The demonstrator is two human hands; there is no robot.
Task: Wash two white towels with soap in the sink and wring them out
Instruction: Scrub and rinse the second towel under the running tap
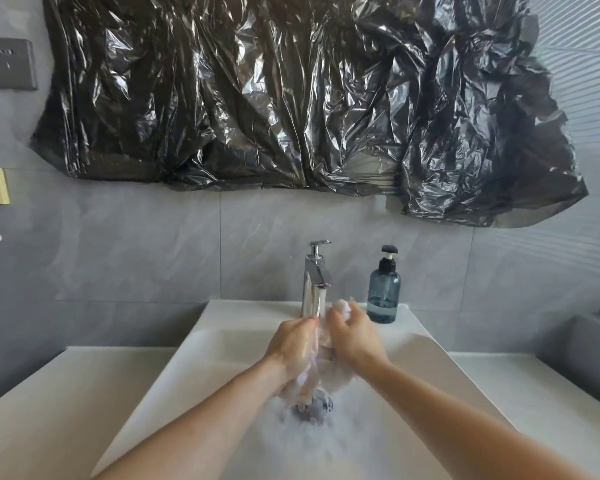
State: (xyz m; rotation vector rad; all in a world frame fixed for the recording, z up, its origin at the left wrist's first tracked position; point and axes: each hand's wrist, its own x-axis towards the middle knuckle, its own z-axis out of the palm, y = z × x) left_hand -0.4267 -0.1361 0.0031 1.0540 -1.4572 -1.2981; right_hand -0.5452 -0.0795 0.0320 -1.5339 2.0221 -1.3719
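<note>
Over the white sink (194, 355) both my hands hold a wet white towel (340, 375) under the running water from the chrome faucet (315, 278). My left hand (293, 348) grips the towel's left side, fingers curled and wet. My right hand (355, 336) grips the right side, and a bunched white end (342, 306) sticks up above its fingers. The towel hangs down between the hands toward the drain (314, 407), where foamy water pools. I cannot tell whether a second towel lies in the bunch.
A blue soap pump bottle (383, 289) stands on the sink's back ledge right of the faucet. White counter (49, 410) runs on both sides. Black plastic sheeting (291, 98) covers the wall above. A power socket (7, 64) sits at the upper left.
</note>
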